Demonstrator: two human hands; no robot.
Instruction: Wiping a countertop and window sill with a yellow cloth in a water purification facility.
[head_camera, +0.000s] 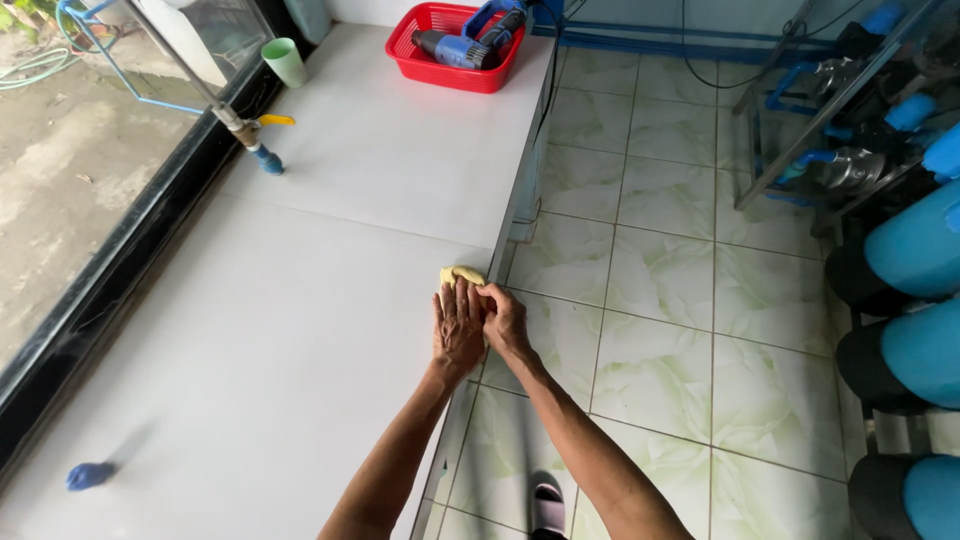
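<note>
Nearest the camera, at the bottom edge, a sandalled foot (547, 503) stands on the pale green marbled floor tiles (680, 300), and the two bare forearms reach up from there to the edge of a long white counter (300, 330). The left hand (459, 325) lies flat, palm down, on the counter's right edge, its fingers straight and held close together, the tips resting on a small yellow cloth (461, 274) that sits right at the counter's edge. The right hand (505, 318) is just beside it, touching the left hand's side, with its fingers curled over the counter's rim; whether they also catch the cloth cannot be told, since the left hand covers most of it. To the lower left, well apart from the hands, a small blue object (90, 475) lies blurred on the counter. Farther along, near the window side, a metal pipe (190, 70) slants down to a tap with a yellow handle (274, 120) and a blue tip (268, 160) that meets the counter top. Beyond it stands a light green cup (286, 61), upright, near the dark window frame (90, 300). At the far end a red plastic basket (455, 50) holds a blue and black power tool (470, 40). Across the floor to the right, metal racks (810, 120) carry pumps and blue fittings, and blue cylinders (920, 300) on dark bases line the right edge.
</note>
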